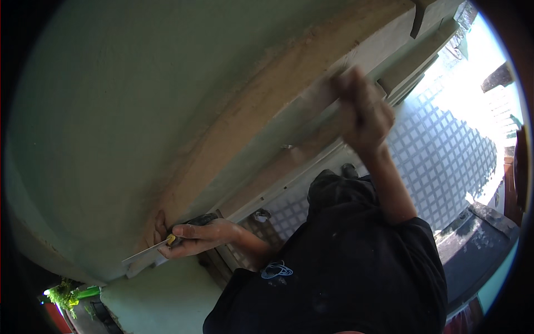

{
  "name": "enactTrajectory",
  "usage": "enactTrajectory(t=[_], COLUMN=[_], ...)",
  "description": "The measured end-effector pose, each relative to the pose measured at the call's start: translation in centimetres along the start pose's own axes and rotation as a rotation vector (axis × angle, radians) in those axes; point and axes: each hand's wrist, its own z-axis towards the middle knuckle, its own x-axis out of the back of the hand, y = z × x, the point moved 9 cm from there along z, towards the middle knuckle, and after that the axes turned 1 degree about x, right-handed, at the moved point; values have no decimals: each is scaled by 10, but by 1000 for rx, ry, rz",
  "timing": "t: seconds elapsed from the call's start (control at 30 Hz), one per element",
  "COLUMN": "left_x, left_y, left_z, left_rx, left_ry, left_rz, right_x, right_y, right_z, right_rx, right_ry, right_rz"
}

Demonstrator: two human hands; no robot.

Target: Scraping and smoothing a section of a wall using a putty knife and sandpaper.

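At the lower left, my left hand (194,236) is closed round a hand tool (146,253) with a dark handle, a yellow collar and a thin, flat metal blade. The blade points left and slightly down, beside the wall; whether it touches the wall I cannot tell. Its exact kind does not show clearly. Up and to the right, my right hand (367,111) is raised close to a wall ledge. Motion smears its fingers, so its grip cannot be made out. A bare brownish band (245,111) curves along the pale green wall (133,100) between the two hands.
Tiled floor (439,150) with a lattice pattern lies right, brightly lit at its far end. A dark-topped table or bench (473,250) stands at the lower right. Long ledges (417,64) run along the wall. A green plant (65,295) shows at the lower left.
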Motion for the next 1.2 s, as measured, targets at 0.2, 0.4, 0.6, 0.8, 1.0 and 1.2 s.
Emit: enactTrajectory(t=[0.2, 0.4, 0.6, 0.8, 1.0, 1.2], left_x=[-5, -5, -2, -4, 0, -3], left_y=[1, -4, -9, -9, -10, -10], left_z=[-3, -2, -6, -7, -6, -6], left_rx=[55, 25, 76, 116, 106, 127], left_ry=[34, 7, 13, 27, 45, 42], left_rz=[2, -45, -41, -30, -52, -13], right_x=[32, -24, 36, -21, 36, -3], right_y=[61, -41, 45, -50, 43, -39], right_z=[-2, -7, 33, -1, 35, 20], right_rx=[-667, 59, -408, -143, -321, -193], right_ry=[395, -174, 334, -109, 253, 28], right_rz=[325, 75, 125, 304, 160, 408])
